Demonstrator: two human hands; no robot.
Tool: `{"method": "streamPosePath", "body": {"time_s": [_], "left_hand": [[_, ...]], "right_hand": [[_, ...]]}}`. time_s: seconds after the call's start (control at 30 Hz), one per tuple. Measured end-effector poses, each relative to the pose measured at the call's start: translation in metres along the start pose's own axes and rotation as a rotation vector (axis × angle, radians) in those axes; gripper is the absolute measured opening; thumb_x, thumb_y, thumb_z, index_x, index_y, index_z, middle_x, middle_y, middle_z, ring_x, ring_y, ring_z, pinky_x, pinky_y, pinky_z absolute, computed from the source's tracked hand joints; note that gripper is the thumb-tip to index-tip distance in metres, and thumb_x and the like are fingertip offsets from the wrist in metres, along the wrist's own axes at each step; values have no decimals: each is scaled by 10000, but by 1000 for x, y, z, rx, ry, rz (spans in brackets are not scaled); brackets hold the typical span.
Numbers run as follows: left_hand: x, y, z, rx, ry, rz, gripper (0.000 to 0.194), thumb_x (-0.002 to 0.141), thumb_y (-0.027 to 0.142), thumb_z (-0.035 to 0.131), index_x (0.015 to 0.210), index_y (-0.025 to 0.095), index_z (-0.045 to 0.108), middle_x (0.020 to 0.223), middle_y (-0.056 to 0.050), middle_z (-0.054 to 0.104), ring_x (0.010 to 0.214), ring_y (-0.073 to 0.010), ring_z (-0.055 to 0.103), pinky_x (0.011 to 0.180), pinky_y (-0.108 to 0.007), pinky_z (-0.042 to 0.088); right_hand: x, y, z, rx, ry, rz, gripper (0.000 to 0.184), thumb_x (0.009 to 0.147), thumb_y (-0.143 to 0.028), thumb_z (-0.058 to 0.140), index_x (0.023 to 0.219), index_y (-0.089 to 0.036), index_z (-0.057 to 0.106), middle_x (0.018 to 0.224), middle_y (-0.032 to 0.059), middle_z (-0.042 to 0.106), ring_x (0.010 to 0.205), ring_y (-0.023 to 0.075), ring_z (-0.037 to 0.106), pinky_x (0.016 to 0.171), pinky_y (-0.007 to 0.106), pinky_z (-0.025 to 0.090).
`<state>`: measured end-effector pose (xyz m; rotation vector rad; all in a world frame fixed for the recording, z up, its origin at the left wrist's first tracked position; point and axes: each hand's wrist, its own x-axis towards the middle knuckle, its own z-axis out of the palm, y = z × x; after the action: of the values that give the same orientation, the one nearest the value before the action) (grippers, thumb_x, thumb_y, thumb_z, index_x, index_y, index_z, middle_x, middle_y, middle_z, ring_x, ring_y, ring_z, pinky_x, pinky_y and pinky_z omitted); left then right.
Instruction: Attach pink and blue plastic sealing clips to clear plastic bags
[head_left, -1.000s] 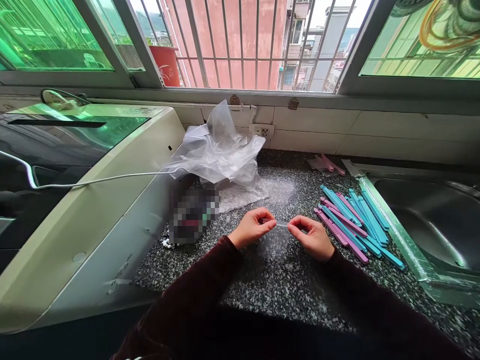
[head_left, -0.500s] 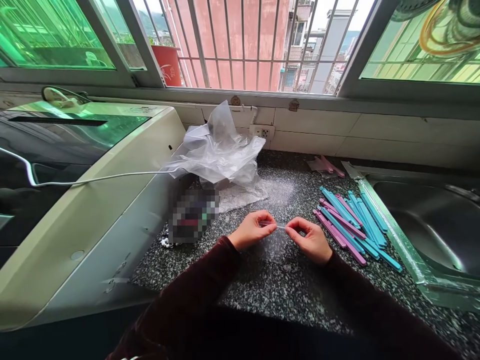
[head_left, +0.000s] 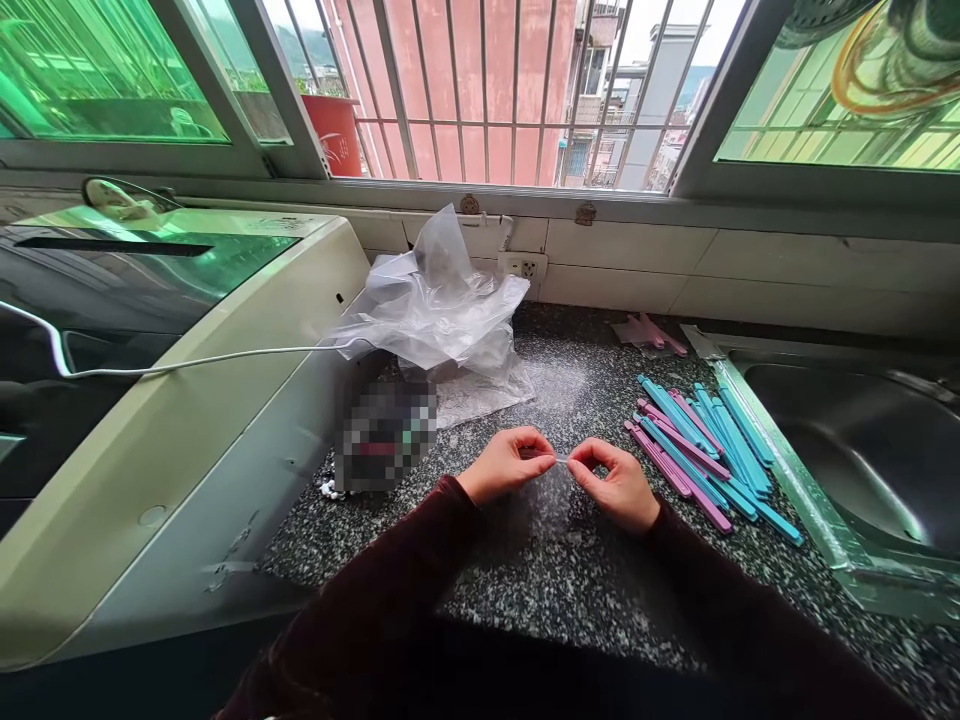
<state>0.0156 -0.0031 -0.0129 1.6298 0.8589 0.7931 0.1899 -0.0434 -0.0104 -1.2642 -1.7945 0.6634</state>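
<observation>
Both my hands are close together over the speckled counter, thumbs against fingertips. Between them they pinch the top edge of a small clear plastic bag point(head_left: 553, 500), which hangs below and is hard to see against the stone. My left hand point(head_left: 508, 465) is closed on the bag's left side, and my right hand point(head_left: 616, 484) is closed on its right side. Just right of my right hand lies a loose pile of flat plastic strips, some blue point(head_left: 739, 440) and some pink point(head_left: 664, 460).
A crumpled heap of clear plastic bags point(head_left: 450, 310) lies near the wall, with a blurred-out dark object point(head_left: 386, 440) in front. A cream-coloured appliance point(head_left: 300, 310) stands left; a metal sink point(head_left: 862, 450) is right. Pink pieces on clear plastic point(head_left: 652, 333) lie at the back of the speckled counter point(head_left: 570, 590).
The two hands have come very slightly closer together, still pinching the bag's edge. The view has shifted a little; the piles have not moved.
</observation>
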Motion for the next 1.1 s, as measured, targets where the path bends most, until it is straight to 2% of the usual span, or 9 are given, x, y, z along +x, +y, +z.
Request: {"method": "streamPosePath", "body": {"time_s": [0.33, 0.63, 0.9, 1.1], "left_hand": [[-1, 3, 1, 71, 54, 21, 94, 682, 205, 596, 631, 127, 586, 653, -11, 576, 643, -112, 521, 622, -230, 439], [-1, 4, 1, 11, 32, -25, 129, 670, 246, 604, 662, 119, 584, 682, -20, 571, 661, -123, 526, 636, -248, 427], [-1, 5, -6, -5, 97, -24, 173, 677, 289, 625, 665, 124, 575, 628, 4, 540, 614, -102, 471, 598, -228, 386], [-1, 6, -6, 16, 88, 0, 169, 684, 283, 618, 650, 124, 571, 614, 10, 521, 607, -95, 449, 585, -220, 374]], "right_hand": [[0, -1, 1, 18, -3, 17, 136, 759, -288, 553, 682, -184, 593, 630, 15, 607, 591, 133, 562, 576, 250, 472], [1, -1, 1, 8, 15, 10, 152, 756, -276, 538, 638, -185, 567, 597, 3, 573, 566, 122, 530, 562, 245, 447], [2, 0, -3, 22, 102, 42, 161, 761, -293, 535, 645, -184, 558, 595, 2, 555, 562, 121, 513, 552, 243, 445], [1, -1, -3, 45, 53, 33, 159, 757, -305, 555, 658, -183, 574, 617, 12, 577, 586, 132, 534, 571, 255, 455]]}}
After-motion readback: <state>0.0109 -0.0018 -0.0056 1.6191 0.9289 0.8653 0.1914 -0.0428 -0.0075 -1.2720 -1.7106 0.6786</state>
